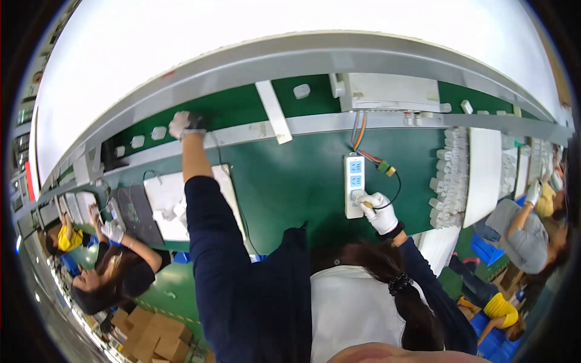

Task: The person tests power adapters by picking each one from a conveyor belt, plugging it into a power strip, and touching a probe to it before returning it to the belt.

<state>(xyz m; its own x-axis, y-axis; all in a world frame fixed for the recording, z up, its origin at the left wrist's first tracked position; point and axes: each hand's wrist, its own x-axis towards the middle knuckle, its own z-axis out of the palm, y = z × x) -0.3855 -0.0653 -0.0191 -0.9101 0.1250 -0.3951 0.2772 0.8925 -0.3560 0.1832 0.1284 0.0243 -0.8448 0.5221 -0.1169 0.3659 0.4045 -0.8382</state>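
Note:
My left hand (186,124) reaches far forward over the metal rail to the green belt. Its fingers look closed, and what they hold, if anything, is hidden. Beside it on the belt sit small white adapter-like blocks (158,133). My right hand (381,213), in a white glove, pinches the end of a thin black cable (398,189) at the near end of a white power strip (354,168). A white block (358,197) sits on the strip by those fingertips. The cable runs to a green connector (385,167) with coloured wires.
Stacked clear-white plastic pieces (451,175) line the table's right side, beside a white board (483,175). A white tray (166,202) lies left. A metal rail (236,132) crosses the front, bridged by a white strip (273,112). Co-workers sit at both sides.

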